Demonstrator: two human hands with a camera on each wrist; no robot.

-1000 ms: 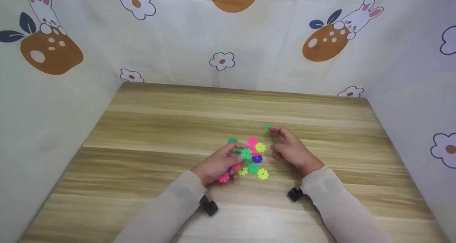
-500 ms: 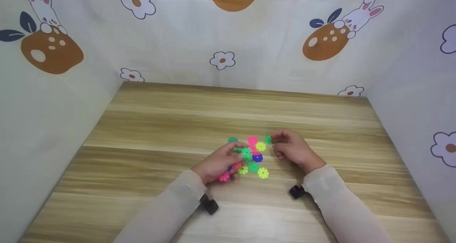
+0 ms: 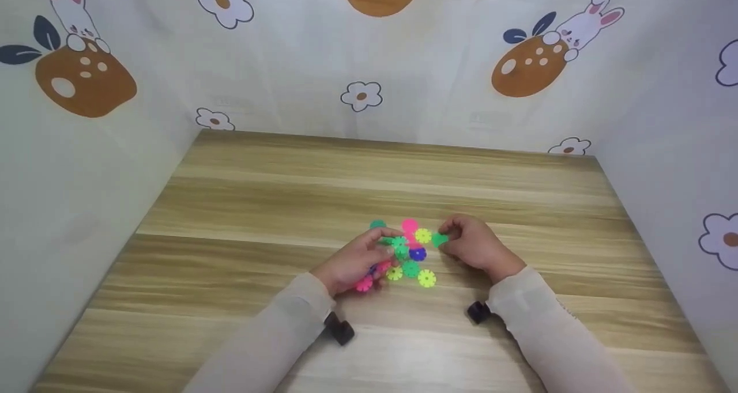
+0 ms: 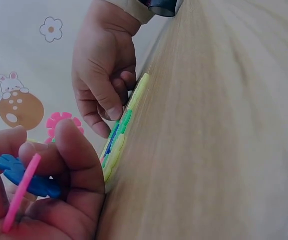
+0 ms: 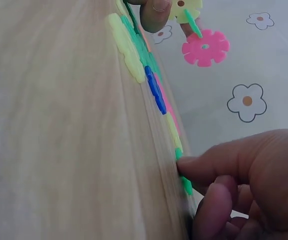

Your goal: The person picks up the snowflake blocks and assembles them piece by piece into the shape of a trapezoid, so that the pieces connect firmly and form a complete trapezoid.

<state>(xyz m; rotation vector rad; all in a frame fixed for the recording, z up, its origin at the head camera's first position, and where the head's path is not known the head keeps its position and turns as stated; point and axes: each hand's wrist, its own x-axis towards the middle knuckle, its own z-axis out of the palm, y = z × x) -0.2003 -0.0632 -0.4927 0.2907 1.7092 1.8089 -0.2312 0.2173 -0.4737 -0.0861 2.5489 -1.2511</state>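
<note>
My left hand [image 3: 357, 260] holds several joined plastic snowflake discs; a blue disc [image 4: 14, 169] and a pink disc [image 4: 22, 192] show between its curled fingers in the left wrist view. In the right wrist view, a larger pink disc [image 5: 206, 48] and a yellow disc [image 5: 188, 9] stick out by that hand. To the right, my right hand [image 3: 477, 244] pinches the edge of a green snowflake disc [image 3: 439, 240] at the tabletop. Its thumb lies on the disc's near side in the right wrist view; the other fingers are curled in.
Between the hands lie loose discs: a yellow one [image 3: 423, 235], a dark blue one [image 3: 418, 254], a green one [image 3: 410, 268] and another yellow one [image 3: 426, 278], among others. The wooden table [image 3: 259, 191] is bounded by a patterned cloth wall [image 3: 288, 64].
My right hand has drawn the green disc from the far side towards me, beside the loose discs, and its fingers have closed in on it. The left hand stays nearly still.
</note>
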